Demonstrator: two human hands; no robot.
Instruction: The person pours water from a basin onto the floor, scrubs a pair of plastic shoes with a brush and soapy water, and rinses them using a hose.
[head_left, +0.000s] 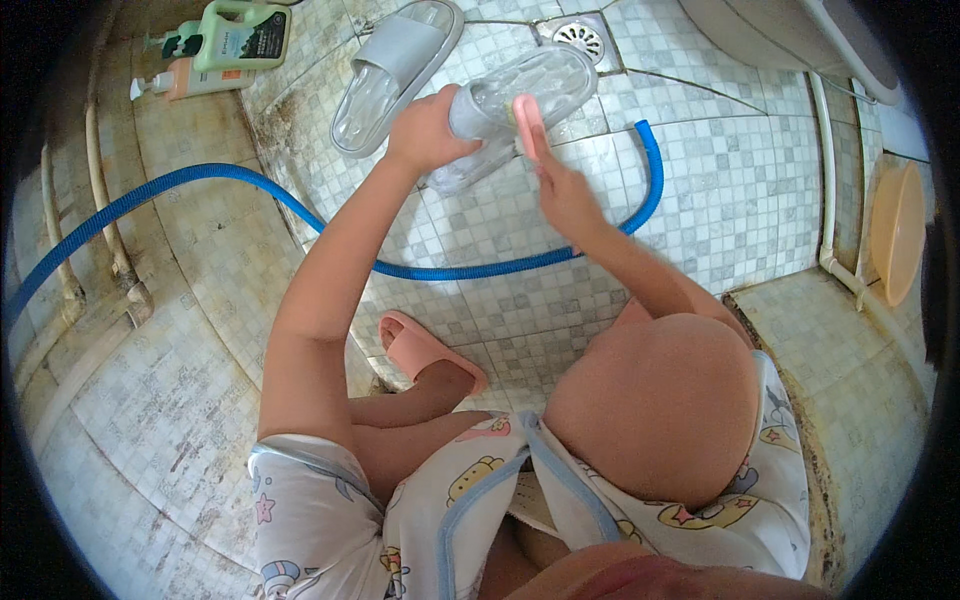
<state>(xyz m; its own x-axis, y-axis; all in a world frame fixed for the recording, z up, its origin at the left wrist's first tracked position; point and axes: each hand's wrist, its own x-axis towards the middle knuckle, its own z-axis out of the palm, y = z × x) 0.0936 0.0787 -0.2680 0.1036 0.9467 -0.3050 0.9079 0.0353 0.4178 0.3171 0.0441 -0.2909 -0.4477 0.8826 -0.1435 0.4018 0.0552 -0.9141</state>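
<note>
A grey slide slipper (559, 79) with a translucent, ridged footbed is tilted above the tiled floor. My left hand (429, 131) grips it at the strap end, fingers wrapped over the strap (466, 112). In my right hand (559, 187) is a pink-handled scrub brush (527, 124), held against the near edge of the footbed. Its bristles are mostly hidden under the handle. Just left of my left hand, the matching grey slipper (397, 71) rests on the floor, strap upward.
A blue corrugated hose (472, 270) curves across the floor below both hands. Beyond the slippers lies a floor drain (577, 39). Green (244, 37) and orange (202, 79) pump bottles are at upper left. White pipe (827, 172) and a yellow basin (896, 232) line the right side.
</note>
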